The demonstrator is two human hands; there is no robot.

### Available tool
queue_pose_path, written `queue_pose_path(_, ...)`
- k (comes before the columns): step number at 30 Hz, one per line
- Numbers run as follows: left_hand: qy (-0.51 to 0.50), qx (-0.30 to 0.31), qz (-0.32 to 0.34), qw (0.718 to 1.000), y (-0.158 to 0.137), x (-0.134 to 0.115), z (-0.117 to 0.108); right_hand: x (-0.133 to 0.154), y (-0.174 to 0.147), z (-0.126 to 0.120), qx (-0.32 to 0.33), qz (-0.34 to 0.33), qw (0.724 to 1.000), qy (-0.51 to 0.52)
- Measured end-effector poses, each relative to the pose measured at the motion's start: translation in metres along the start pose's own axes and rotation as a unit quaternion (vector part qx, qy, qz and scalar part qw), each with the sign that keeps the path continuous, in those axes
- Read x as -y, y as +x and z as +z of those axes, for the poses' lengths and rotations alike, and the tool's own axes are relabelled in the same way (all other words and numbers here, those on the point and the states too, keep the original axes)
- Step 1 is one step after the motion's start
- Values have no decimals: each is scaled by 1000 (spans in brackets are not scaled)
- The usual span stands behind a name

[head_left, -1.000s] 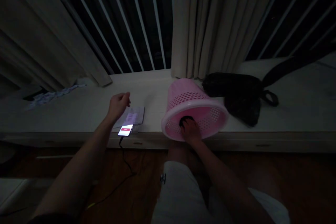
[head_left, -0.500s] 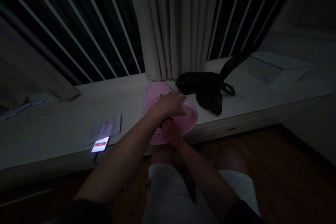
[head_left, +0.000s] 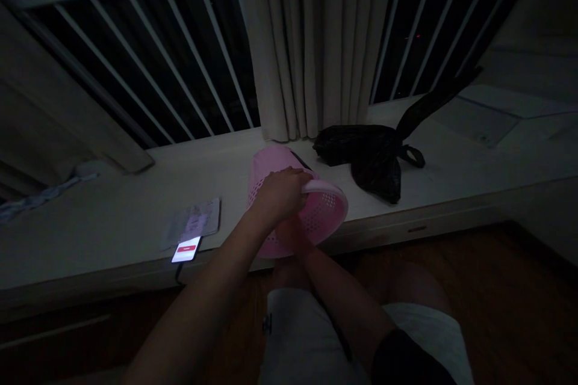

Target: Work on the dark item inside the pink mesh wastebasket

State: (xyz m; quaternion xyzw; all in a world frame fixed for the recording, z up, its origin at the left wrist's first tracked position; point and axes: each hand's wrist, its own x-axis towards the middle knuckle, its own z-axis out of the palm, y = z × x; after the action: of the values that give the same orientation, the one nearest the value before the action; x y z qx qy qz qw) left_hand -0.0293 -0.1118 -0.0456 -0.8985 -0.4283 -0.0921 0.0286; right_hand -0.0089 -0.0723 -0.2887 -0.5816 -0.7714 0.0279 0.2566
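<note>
A pink perforated plastic basket (head_left: 323, 216) lies tilted on its side on the white ledge, its mouth facing me. My left hand (head_left: 285, 191) is closed around its upper rim, fingers curled into the opening. Through the mouth reaches my right hand (head_left: 290, 233), inside the basket below my left hand. Its fingers are hidden, so what they hold, if anything, does not show. A dark strip (head_left: 300, 160) shows along the basket's far right side.
A knotted black plastic bag (head_left: 374, 162) lies right of the basket. On the left, a lit phone (head_left: 186, 249) with a cable rests at the edge of the ledge (head_left: 135, 210), against a flat packet (head_left: 196, 219). Behind hang a curtain (head_left: 311, 48) and white window bars.
My left hand has gone from spread over the basket's mouth to closed on its rim. My right hand has moved deeper inside, and the dark thing at its fingers is out of sight.
</note>
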Motion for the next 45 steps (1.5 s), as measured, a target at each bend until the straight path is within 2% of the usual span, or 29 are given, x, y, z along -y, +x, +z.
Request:
queue_pose_path(3, 7, -25, -25, 999, -10, 10, 2, -1, 0, -2, 2, -8, 1000, 6)
queue_pose_path(6, -2, -55, -53, 997, -19, 24, 5, -11, -1, -15, 31, -38, 999, -18)
queue_pose_path(12, -78, -87, -46, 992, -32, 50, 10, -24, 6, -42, 91, -4, 993, -72)
queue_pose_path(21, -152, -152, -14, 977, -51, 78, 23, -18, 3, -35, 66, 10, 995, -73)
queue_pose_path(30, -143, -185, -9, 972, -53, 82, 29, -16, 0, -31, 84, -12, 993, -77)
queue_pose_path(36, -132, -199, -18, 971, -52, 79, 30, -11, -2, -32, 69, 2, 995, -67)
queue_pose_path(45, -128, -217, -25, 967, -55, 80, 31, -10, -8, -34, 59, -33, 996, -60)
